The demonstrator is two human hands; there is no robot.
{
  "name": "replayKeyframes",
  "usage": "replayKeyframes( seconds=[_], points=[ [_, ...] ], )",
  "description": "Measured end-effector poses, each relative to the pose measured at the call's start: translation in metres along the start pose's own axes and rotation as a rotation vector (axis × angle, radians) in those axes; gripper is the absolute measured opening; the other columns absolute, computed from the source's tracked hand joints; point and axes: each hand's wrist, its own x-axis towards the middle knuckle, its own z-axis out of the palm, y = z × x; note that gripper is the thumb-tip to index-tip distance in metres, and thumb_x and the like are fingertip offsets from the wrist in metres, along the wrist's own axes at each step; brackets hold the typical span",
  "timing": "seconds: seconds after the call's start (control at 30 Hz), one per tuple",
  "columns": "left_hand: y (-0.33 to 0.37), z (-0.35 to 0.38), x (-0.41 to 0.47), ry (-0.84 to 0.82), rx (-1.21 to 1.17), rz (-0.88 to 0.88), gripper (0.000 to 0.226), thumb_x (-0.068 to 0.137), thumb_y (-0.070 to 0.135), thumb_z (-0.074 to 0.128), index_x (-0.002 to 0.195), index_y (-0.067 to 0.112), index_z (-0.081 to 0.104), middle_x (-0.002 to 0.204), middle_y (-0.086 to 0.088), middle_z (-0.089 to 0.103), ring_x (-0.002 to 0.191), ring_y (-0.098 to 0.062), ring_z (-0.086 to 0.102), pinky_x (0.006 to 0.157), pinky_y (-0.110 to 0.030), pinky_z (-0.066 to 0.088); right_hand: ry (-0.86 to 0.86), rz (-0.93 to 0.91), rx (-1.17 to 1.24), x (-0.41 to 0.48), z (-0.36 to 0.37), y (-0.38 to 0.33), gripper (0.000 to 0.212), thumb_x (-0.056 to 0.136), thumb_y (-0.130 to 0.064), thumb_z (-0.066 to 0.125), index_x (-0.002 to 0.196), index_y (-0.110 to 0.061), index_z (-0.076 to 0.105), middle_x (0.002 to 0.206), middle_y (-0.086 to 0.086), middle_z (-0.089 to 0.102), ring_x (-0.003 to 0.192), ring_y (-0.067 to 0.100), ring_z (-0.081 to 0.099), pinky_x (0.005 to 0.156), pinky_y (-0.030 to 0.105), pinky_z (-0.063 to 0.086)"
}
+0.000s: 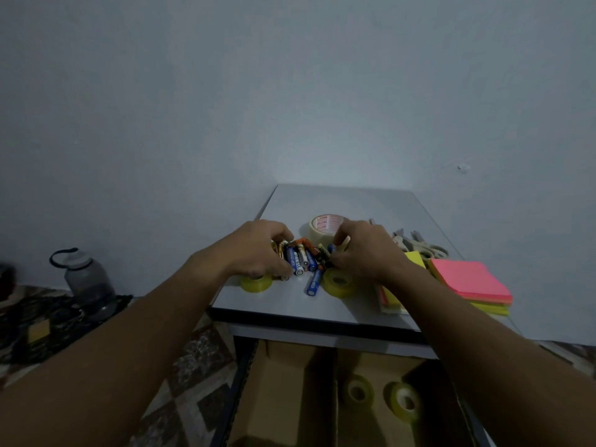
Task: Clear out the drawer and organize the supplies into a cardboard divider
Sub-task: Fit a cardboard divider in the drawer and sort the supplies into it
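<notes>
A heap of batteries (303,254) lies on the grey table top (348,201). My left hand (258,250) curls round the heap's left side, and my right hand (361,250) curls round its right side. One blue battery (314,282) lies loose just in front. Small yellow tape rolls sit at the front left (257,282) and front middle (338,282). A large tape roll (324,224) stands behind the heap. Below the table, a cardboard divider (290,375) in the open drawer holds two yellow tape rolls (358,391).
Pink and yellow sticky-note pads (471,282) lie at the table's right, with scissors (419,245) behind them. A dark water bottle (85,279) stands on the patterned floor at the left. A pale wall rises behind the table.
</notes>
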Motion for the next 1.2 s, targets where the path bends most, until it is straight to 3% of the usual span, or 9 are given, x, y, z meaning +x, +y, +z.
replayKeyframes(
  seconds=[0.1,0.2,0.43,0.6,0.7,0.87,1.0,1.13,1.2],
  points=[
    [0.003,0.003,-0.001,0.016,-0.003,0.007,0.048,0.069,0.031,0.087,0.111,0.031,0.063,0.082,0.014,0.058,0.069,-0.003,0.055,0.057,-0.02,0.04,0.016,-0.01,-0.026,0.002,0.0,-0.002,0.021,0.084,-0.02,0.069,0.102,-0.01,0.069,0.114,0.012,0.064,0.098,0.027,0.06,0.079,0.036,0.055],
    [0.003,0.007,0.002,0.026,-0.005,0.032,0.045,0.071,0.029,0.086,0.11,0.029,0.064,0.087,0.014,0.06,0.072,-0.003,0.056,0.059,-0.021,0.041,0.029,-0.009,-0.021,0.003,0.002,-0.002,0.018,0.084,-0.018,0.069,0.098,-0.008,0.071,0.11,0.014,0.066,0.096,0.029,0.062,0.081,0.039,0.056],
    [-0.001,0.009,0.008,0.018,0.022,0.06,0.049,0.071,0.033,0.087,0.115,0.03,0.065,0.099,0.014,0.056,0.078,-0.002,0.052,0.061,-0.019,0.039,0.124,0.05,0.064,0.001,0.005,-0.002,0.017,0.085,-0.019,0.069,0.096,-0.006,0.068,0.116,0.014,0.066,0.106,0.03,0.061,0.075,0.031,0.054],
    [-0.001,0.006,0.01,0.006,0.058,0.073,0.047,0.072,0.033,0.086,0.115,0.03,0.066,0.103,0.012,0.058,0.086,-0.004,0.055,0.065,-0.02,0.042,0.165,0.086,0.129,0.001,0.006,-0.001,0.016,0.085,-0.02,0.07,0.095,-0.009,0.066,0.109,0.011,0.067,0.097,0.025,0.062,0.072,0.031,0.051],
    [0.0,0.004,0.012,-0.005,0.067,0.073,0.047,0.072,0.035,0.086,0.115,0.031,0.066,0.106,0.012,0.059,0.088,-0.006,0.056,0.067,-0.023,0.044,0.165,0.103,0.146,0.002,0.006,0.002,0.018,0.084,-0.025,0.072,0.093,-0.012,0.064,0.103,0.009,0.066,0.097,0.026,0.061,0.088,0.039,0.052],
    [0.0,0.003,0.012,-0.003,0.082,0.094,0.046,0.072,0.037,0.085,0.114,0.031,0.067,0.091,0.021,0.051,0.079,-0.002,0.052,0.061,-0.021,0.039,0.148,0.106,0.158,0.002,0.004,0.005,0.018,0.083,-0.027,0.072,0.094,-0.015,0.062,0.101,0.007,0.065,0.097,0.026,0.06,0.079,0.036,0.053],
    [-0.003,0.002,0.012,0.005,0.063,0.114,0.047,0.07,0.038,0.087,0.112,0.033,0.068,0.095,0.017,0.056,0.079,-0.002,0.054,0.061,-0.02,0.04,0.139,0.102,0.163,0.002,0.004,0.004,0.016,0.084,-0.025,0.07,0.096,-0.017,0.062,0.106,0.007,0.066,0.099,0.025,0.061,0.089,0.041,0.053],
    [-0.005,0.003,0.012,0.036,0.038,0.141,0.043,0.069,0.038,0.088,0.109,0.029,0.072,0.091,0.015,0.059,0.074,0.0,0.055,0.063,-0.018,0.042,0.147,0.065,0.17,0.0,0.004,0.0,0.01,0.089,-0.018,0.064,0.095,-0.015,0.056,0.114,0.01,0.065,0.1,0.026,0.06,0.065,0.028,0.047],
    [-0.006,0.002,0.011,0.053,0.027,0.14,0.041,0.069,0.038,0.088,0.106,0.028,0.074,0.083,0.017,0.059,0.069,0.0,0.055,0.061,-0.018,0.041,0.146,0.035,0.162,-0.002,0.005,-0.005,0.004,0.09,-0.013,0.061,0.094,-0.012,0.058,0.119,0.013,0.064,0.104,0.03,0.059,0.069,0.033,0.054]
  ],
)
